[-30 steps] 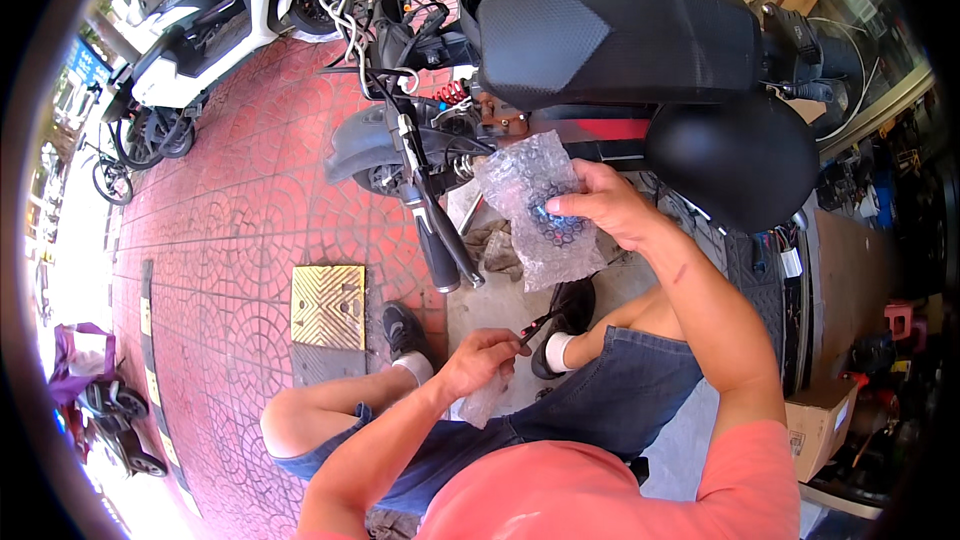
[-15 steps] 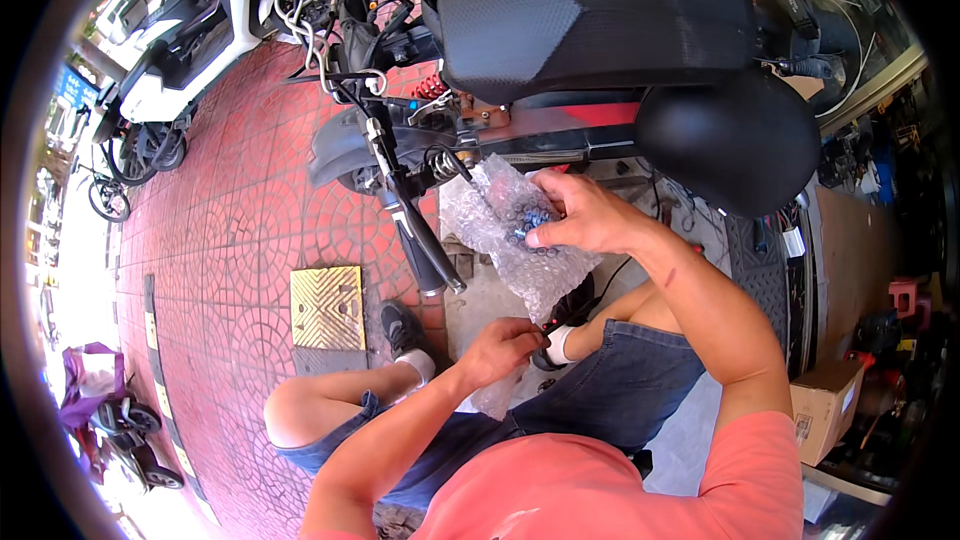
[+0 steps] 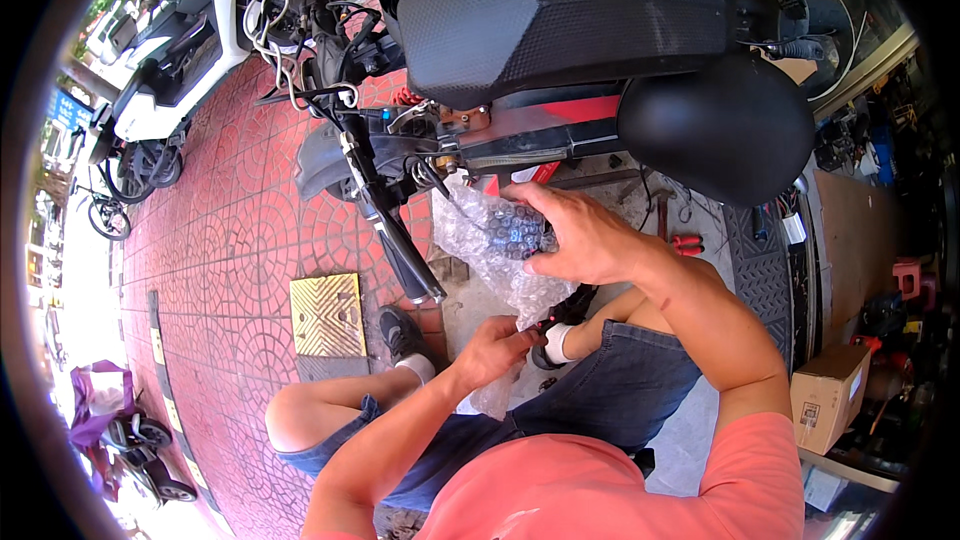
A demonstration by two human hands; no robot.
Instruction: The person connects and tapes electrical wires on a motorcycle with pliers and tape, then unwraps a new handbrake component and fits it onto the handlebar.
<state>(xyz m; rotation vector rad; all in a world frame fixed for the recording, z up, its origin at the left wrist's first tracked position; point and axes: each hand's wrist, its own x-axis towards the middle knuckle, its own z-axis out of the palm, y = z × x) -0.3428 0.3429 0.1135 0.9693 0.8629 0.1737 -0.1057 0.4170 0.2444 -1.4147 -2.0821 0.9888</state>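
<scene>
R hand's grip (image 3: 582,230) half-closed, holding clear bubble-wrap packet (image 3: 480,245) w/ bluish-dark contents (image 3: 518,231); L hand's grip (image 3: 492,352) pinched on thin black red-flecked piece (image 3: 544,326), clear wrap (image 3: 490,401) hanging below. Packet's just R of black handlebar (image 3: 405,245). Far R: brown cardboard box (image 3: 832,390), printed mark (image 3: 809,413) too small to read.

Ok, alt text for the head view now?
A person's right hand holds a bubble-wrapped item; the left hand holds more bubble wrap. Beyond is a scooter with a black seat, red paving to the left.
</scene>
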